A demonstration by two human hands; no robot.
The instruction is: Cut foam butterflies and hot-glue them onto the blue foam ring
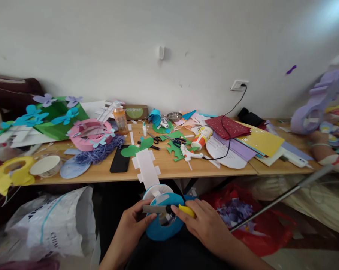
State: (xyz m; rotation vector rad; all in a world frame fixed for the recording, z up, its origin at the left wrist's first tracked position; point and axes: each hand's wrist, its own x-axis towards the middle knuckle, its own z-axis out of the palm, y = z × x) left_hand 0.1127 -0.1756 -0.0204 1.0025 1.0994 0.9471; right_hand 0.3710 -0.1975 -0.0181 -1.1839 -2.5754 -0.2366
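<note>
Gripping a yellow-handled utility knife [169, 210], the right hand [205, 225] has its fingers curled closed around the handle, the blade extended leftward across one blue foam ring [162, 225] held low over the lap, below the table's front edge. The left hand [132, 225] has its fingers bent shut on the ring's left rim, thumb near the blade tip. One white round piece [158, 189] sits just behind the ring. On the wooden table [186, 170] beyond: one white notched foam strip [147, 167], one black phone [120, 161] lying flat, two pairs of scissors [169, 139], one white glue gun [188, 153] with its black cord running to the wall socket [239, 85], one orange bottle [120, 119], one small glue bottle [144, 129], one pink ring [90, 133], one yellow ring [12, 174]. One brown box [135, 111] bears a green label, its lettering too blurred to read with certainty. One white plastic bag [51, 223] shows partial letters "CHI". One red bag [242, 213] holds purple scraps.
</note>
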